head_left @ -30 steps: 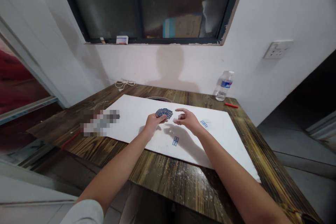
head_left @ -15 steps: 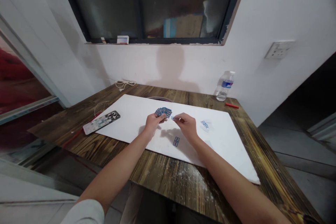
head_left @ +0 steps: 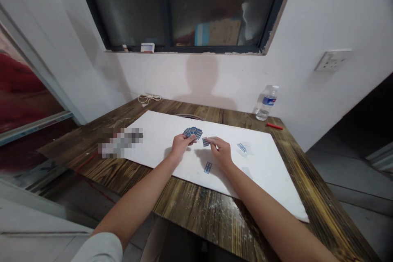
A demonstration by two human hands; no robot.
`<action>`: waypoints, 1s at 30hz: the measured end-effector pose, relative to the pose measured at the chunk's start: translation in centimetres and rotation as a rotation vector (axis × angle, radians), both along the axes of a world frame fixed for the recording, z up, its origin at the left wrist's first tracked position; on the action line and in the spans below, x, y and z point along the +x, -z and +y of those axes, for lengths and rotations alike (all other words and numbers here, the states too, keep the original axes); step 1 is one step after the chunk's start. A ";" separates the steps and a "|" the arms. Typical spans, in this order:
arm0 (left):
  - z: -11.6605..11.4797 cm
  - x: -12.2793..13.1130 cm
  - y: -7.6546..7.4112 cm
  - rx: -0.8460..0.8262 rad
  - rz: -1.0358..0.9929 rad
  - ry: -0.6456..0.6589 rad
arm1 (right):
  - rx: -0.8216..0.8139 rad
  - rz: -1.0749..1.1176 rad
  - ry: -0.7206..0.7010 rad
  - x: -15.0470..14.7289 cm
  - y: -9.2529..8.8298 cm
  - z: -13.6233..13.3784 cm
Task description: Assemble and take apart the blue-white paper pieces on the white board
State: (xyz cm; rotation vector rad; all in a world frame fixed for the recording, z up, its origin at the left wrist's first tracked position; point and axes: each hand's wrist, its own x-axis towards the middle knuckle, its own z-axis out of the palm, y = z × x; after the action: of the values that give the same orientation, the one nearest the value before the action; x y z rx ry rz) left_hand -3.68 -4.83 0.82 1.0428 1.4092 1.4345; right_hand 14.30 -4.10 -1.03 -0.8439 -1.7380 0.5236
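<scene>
My left hand [head_left: 181, 146] is closed on a fan of small dark-blue patterned cards [head_left: 193, 132], its thumb pressed on top. Just to the right, my right hand [head_left: 221, 150] pinches a single small blue card [head_left: 205, 142] by its edge, apart from the fan. Below the hands, another blue card [head_left: 208, 167] lies flat on the white board [head_left: 270, 176]. To the right of my right hand rests a blue-marked piece [head_left: 242, 147] with clear film around it. The fine markings on the cards are too small to read.
The board lies on a dark wooden table [head_left: 190, 204]. At the back right stand a water bottle [head_left: 266, 103] and a red pen-like stick [head_left: 274, 126]. A white cable [head_left: 149, 98] lies at the back left, near a blurred-out object [head_left: 121, 143]. A wall rises behind.
My right hand has turned the single card so its face shows more, slightly farther from the fan. The left hand still holds the fan. The whole view has shifted a little.
</scene>
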 end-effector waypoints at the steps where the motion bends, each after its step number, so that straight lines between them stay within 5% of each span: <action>1: 0.0 0.0 -0.1 -0.002 0.001 -0.006 | -0.015 0.008 -0.002 0.0 -0.1 -0.1; 18: 0.3 -0.1 0.2 0.010 0.059 -0.008 | -0.223 -0.040 -0.020 -0.6 -0.1 0.3; 30: 0.2 0.3 -0.1 0.045 0.133 0.067 | -0.450 0.346 -0.141 -1.0 0.1 0.3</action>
State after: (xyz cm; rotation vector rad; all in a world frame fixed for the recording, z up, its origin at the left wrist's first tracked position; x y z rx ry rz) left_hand -3.36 -4.68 0.95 1.2214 1.4273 1.3752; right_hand 13.35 -3.77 -1.16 -0.8793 -1.3831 1.1171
